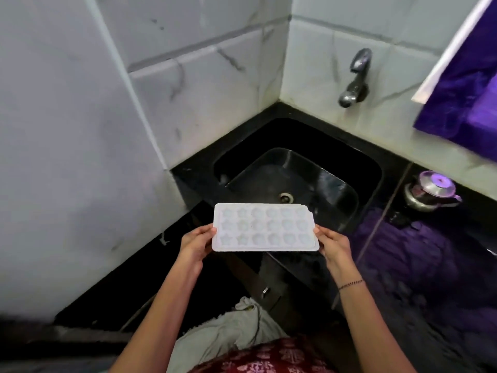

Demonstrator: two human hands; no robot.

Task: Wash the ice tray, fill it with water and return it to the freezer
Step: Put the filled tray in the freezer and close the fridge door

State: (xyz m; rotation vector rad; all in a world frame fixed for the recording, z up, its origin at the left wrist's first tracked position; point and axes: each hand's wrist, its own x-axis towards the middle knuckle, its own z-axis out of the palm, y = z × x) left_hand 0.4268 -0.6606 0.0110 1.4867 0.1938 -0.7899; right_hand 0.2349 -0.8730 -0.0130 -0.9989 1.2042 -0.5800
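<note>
While the ice tray [265, 227] hovers by the sink [295, 168], left hand [195, 242] and right hand [334, 244] pinch its short ends.

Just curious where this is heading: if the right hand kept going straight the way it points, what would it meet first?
The right hand grips the ice tray, so that comes first; beyond it, probably the sink, though depth is unclear.

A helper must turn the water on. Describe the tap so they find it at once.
Start at the black sink sunk into the counter's corner. On the tiled wall behind it juts the tap: a dark metal spout, the only fixture on the tiles, left of the purple cloth.
</note>
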